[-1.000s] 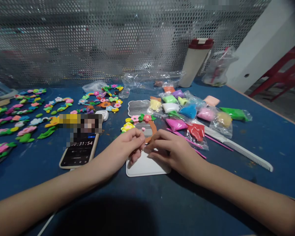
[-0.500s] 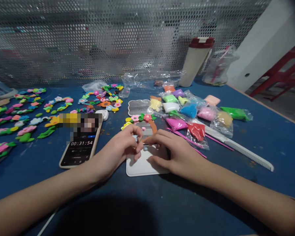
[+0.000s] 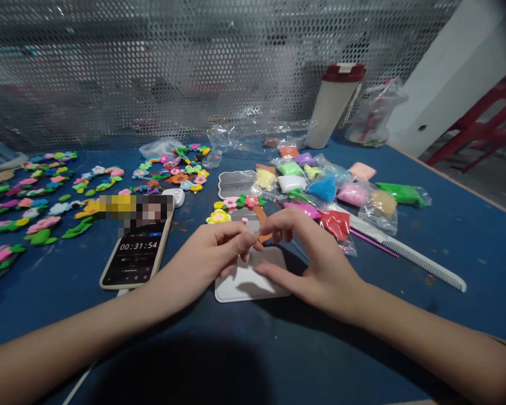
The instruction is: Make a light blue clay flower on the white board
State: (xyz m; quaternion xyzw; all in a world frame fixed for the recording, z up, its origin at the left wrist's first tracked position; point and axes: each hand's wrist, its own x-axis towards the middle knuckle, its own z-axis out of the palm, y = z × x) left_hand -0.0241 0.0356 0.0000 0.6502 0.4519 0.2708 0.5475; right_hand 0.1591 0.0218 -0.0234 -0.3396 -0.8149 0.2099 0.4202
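My left hand (image 3: 214,253) and my right hand (image 3: 307,256) meet fingertip to fingertip above a white board (image 3: 248,281) on the blue table (image 3: 447,236). Both pinch at one spot, and what sits between the fingertips is too small to name. The right hand is raised, its thumb and forefinger pinched and the other fingers fanned upward. Just beyond the hands lies a clay piece with pink and yellow flowers and a brown arc (image 3: 240,208).
A phone (image 3: 135,256) showing a timer lies left of the hands. Several finished clay flower pieces (image 3: 46,197) fill the left side. Bags of coloured clay (image 3: 324,188), a white comb (image 3: 421,263), a red-lidded tumbler (image 3: 335,104) and a perforated metal screen (image 3: 152,67) stand behind.
My right hand has lifted off the white board and its fingers have spread upward. The left hand has shifted slightly up and right, and stays pinched.
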